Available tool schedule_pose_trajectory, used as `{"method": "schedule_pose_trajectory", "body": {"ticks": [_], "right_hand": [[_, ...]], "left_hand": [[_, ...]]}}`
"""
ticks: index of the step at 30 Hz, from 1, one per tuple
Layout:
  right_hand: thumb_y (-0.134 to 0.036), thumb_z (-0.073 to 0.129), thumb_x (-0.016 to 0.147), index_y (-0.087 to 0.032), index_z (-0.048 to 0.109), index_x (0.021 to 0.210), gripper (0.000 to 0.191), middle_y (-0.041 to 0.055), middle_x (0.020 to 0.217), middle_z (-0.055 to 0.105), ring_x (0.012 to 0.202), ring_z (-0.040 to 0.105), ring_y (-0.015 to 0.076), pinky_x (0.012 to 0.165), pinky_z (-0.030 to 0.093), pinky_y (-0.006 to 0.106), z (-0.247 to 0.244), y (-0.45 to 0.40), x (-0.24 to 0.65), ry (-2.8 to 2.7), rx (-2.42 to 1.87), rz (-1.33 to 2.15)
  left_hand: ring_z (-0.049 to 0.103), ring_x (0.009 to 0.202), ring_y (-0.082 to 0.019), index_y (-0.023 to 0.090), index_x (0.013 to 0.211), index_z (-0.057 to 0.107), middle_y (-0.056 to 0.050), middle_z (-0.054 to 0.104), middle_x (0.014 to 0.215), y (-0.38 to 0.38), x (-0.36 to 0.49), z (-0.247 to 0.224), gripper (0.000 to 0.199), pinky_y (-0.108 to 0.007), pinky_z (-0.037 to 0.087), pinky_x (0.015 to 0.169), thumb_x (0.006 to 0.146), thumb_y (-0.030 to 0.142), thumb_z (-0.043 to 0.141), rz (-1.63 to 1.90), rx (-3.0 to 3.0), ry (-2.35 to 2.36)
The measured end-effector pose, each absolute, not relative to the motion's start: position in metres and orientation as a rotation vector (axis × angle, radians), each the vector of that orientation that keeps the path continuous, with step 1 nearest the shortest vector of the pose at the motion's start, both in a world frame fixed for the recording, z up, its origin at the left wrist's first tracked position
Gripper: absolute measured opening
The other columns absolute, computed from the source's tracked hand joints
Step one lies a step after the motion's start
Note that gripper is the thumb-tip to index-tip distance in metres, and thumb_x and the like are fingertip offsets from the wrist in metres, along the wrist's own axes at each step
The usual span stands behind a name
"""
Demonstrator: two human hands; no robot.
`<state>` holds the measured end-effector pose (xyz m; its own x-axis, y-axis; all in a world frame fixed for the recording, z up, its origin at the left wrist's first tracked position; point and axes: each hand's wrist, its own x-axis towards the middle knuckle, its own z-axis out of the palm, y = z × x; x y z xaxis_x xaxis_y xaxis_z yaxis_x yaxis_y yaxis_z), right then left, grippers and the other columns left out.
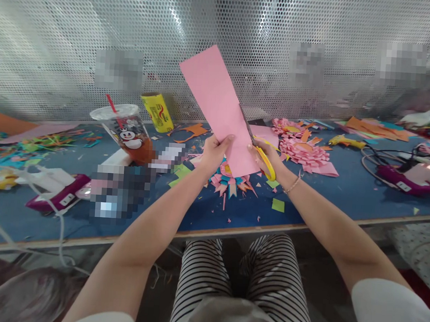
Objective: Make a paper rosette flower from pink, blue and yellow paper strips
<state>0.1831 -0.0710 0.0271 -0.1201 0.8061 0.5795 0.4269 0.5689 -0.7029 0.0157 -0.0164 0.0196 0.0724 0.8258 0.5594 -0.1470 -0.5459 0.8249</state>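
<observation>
My left hand (215, 153) pinches a long strip of pink paper (213, 95) between thumb and fingers, near its lower part. The sheet is tilted, its top leaning to the left. In my right hand (271, 159) is a pair of scissors (267, 165) with yellow handles. Their dark blades lie along the sheet's right edge, pointing up and away; whether they are parted I cannot tell. Below the paper, partly hidden by it, a pink and blue paper flower (231, 184) lies on the blue table (204, 214).
Pink paper flowers (305, 154) and a yellow glue gun (347, 141) lie to the right. Leftward stand a drink cup (129, 134) with a red straw and a yellow can (157, 112). Purple power strips (403, 181) with cables lie at both sides. A perforated metal panel (223, 20) rises behind.
</observation>
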Motion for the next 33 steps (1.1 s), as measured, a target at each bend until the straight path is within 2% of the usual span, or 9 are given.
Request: {"method": "schedule_pose_trajectory", "body": {"ticks": [4, 8, 12, 20, 26, 33], "right_hand": [[-0.066, 0.049, 0.077, -0.016, 0.055, 0.077, 0.051, 0.0022, 0.070, 0.050, 0.065, 0.045, 0.0141, 0.059, 0.036, 0.028, 0.027, -0.071, 0.184, -1.735, -1.022, 0.523], [-0.067, 0.051, 0.075, -0.017, 0.054, 0.083, 0.051, 0.0031, 0.076, 0.053, 0.072, 0.049, 0.0163, 0.067, 0.040, 0.030, 0.024, -0.068, 0.186, -1.743, -0.985, 0.594], [-0.065, 0.053, 0.074, -0.018, 0.054, 0.080, 0.047, 0.0023, 0.073, 0.053, 0.074, 0.049, 0.0170, 0.069, 0.042, 0.031, 0.024, -0.067, 0.186, -1.723, -0.989, 0.594], [-0.065, 0.051, 0.076, -0.018, 0.057, 0.078, 0.047, 0.0012, 0.067, 0.050, 0.066, 0.045, 0.0151, 0.061, 0.038, 0.029, 0.023, -0.065, 0.188, -1.727, -0.985, 0.494], [-0.063, 0.046, 0.081, -0.018, 0.049, 0.069, 0.047, -0.0008, 0.063, 0.044, 0.060, 0.042, 0.0117, 0.054, 0.035, 0.026, 0.014, -0.060, 0.187, -1.672, -1.003, 0.513], [-0.063, 0.051, 0.077, -0.018, 0.056, 0.079, 0.045, 0.0031, 0.073, 0.056, 0.074, 0.053, 0.0176, 0.067, 0.044, 0.030, 0.022, -0.071, 0.182, -1.645, -0.949, 0.633]], "left_hand": [[0.059, 0.072, -0.016, 0.012, 0.080, 0.067, -0.004, 0.066, 0.075, -0.016, 0.017, 0.019, 0.036, -0.025, 0.047, 0.066, 0.070, 0.047, 0.069, 1.560, 1.544, 0.648], [0.055, 0.063, -0.013, 0.012, 0.073, 0.066, -0.002, 0.063, 0.068, -0.018, 0.016, 0.021, 0.037, -0.023, 0.044, 0.058, 0.069, 0.048, 0.069, 1.532, 1.581, 0.687], [0.052, 0.058, -0.012, 0.012, 0.071, 0.066, -0.002, 0.062, 0.066, -0.021, 0.016, 0.021, 0.035, -0.022, 0.041, 0.054, 0.071, 0.047, 0.068, 1.526, 1.635, 0.714], [0.052, 0.060, -0.012, 0.012, 0.071, 0.067, -0.003, 0.062, 0.067, -0.026, 0.018, 0.023, 0.031, -0.023, 0.042, 0.056, 0.071, 0.043, 0.068, 1.490, 1.682, 0.717], [0.049, 0.056, -0.011, 0.012, 0.068, 0.065, -0.001, 0.059, 0.062, -0.029, 0.018, 0.026, 0.032, -0.022, 0.039, 0.051, 0.071, 0.044, 0.067, 1.492, 1.700, 0.752], [0.050, 0.056, -0.011, 0.012, 0.069, 0.065, -0.001, 0.060, 0.063, -0.030, 0.020, 0.026, 0.034, -0.022, 0.040, 0.052, 0.069, 0.046, 0.069, 1.466, 1.674, 0.735]]}}
